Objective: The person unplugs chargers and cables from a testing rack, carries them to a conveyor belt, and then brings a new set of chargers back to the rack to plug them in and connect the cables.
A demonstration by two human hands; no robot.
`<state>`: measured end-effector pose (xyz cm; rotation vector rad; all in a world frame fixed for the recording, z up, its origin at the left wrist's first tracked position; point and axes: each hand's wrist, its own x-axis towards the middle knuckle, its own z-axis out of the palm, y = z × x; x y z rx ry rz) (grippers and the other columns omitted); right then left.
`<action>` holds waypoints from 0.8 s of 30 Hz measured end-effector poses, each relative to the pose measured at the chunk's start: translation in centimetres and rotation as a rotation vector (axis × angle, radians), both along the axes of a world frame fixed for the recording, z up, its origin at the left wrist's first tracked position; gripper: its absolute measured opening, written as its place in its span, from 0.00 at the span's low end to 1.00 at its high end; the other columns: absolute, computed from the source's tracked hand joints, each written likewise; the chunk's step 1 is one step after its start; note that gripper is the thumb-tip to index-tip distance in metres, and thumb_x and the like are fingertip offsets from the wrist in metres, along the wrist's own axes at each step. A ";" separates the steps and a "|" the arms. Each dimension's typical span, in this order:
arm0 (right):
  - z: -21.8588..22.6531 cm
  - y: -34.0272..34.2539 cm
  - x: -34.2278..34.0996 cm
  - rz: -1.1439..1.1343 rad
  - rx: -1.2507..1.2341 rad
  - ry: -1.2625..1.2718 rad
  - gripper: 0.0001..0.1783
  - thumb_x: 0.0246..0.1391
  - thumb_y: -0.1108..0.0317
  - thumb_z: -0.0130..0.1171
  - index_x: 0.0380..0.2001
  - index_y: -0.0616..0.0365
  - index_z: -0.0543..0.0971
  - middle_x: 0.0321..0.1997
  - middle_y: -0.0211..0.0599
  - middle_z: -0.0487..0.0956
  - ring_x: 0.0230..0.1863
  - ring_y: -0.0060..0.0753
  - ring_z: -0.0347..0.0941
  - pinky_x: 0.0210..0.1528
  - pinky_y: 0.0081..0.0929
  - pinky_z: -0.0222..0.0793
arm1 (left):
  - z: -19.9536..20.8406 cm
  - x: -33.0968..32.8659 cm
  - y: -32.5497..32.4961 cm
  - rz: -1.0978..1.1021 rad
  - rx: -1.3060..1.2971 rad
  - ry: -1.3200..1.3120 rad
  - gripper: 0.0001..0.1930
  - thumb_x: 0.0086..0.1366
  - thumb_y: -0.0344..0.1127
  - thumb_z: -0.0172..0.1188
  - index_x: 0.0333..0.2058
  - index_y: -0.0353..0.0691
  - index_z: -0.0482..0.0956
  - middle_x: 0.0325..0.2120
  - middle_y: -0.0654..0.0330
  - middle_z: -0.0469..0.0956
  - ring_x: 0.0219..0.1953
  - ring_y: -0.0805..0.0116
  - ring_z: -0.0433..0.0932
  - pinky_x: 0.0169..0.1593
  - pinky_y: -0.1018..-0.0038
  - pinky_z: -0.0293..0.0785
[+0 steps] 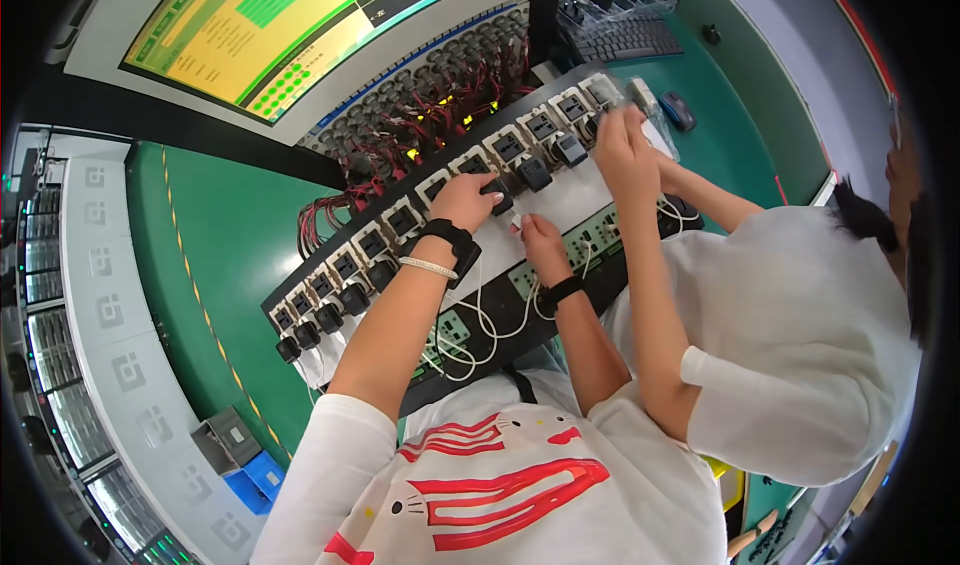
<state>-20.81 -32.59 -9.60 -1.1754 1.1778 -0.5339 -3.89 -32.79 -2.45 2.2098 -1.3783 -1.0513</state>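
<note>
Across the bench runs a long black test fixture with a slanted row of sockets. Black power adapters are plugged into several of them. My left hand, with a black band on the wrist, grips a black power adapter near the middle of the row. Just below it, my right hand pinches the white plug end of a cable close to that adapter. White cables loop down from the fixture over green circuit boards along its near side.
At my right a co-worker's hands work at the row's far end. Behind the fixture stand bundled red wires and a large monitor. A keyboard and mouse lie far right; grey and blue bins sit lower left.
</note>
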 end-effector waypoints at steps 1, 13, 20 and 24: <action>-0.1 0.0 0.0 -0.034 0.179 -0.060 0.19 0.63 0.61 0.42 0.29 0.63 0.76 0.19 0.32 0.68 0.21 0.25 0.61 0.26 0.28 0.60 | 0.1 -0.1 -0.1 -0.002 0.002 0.003 0.23 0.54 0.42 0.61 0.50 0.49 0.76 0.44 0.50 0.77 0.47 0.53 0.74 0.50 0.64 0.70; 0.5 1.5 1.9 -0.118 -0.348 0.298 0.19 0.63 0.61 0.41 0.25 0.63 0.73 0.23 0.47 0.75 0.25 0.47 0.69 0.32 0.38 0.64 | 0.3 -0.1 -0.2 -0.049 -0.076 -0.023 0.22 0.54 0.40 0.63 0.49 0.44 0.76 0.39 0.45 0.78 0.43 0.50 0.76 0.47 0.66 0.70; 1.7 2.5 3.4 -0.213 -0.250 0.305 0.19 0.63 0.62 0.41 0.25 0.65 0.73 0.24 0.48 0.75 0.27 0.48 0.70 0.33 0.38 0.63 | -0.5 0.1 0.1 -0.025 -0.101 -0.017 0.22 0.55 0.40 0.62 0.50 0.44 0.76 0.40 0.44 0.77 0.43 0.50 0.76 0.48 0.66 0.70; 1.4 3.0 3.7 -0.272 -0.269 0.336 0.16 0.62 0.65 0.42 0.28 0.66 0.73 0.26 0.50 0.77 0.29 0.54 0.73 0.32 0.42 0.65 | -0.3 -0.1 -0.1 -0.021 -0.089 0.012 0.22 0.55 0.39 0.62 0.50 0.43 0.76 0.40 0.45 0.77 0.43 0.52 0.77 0.47 0.67 0.71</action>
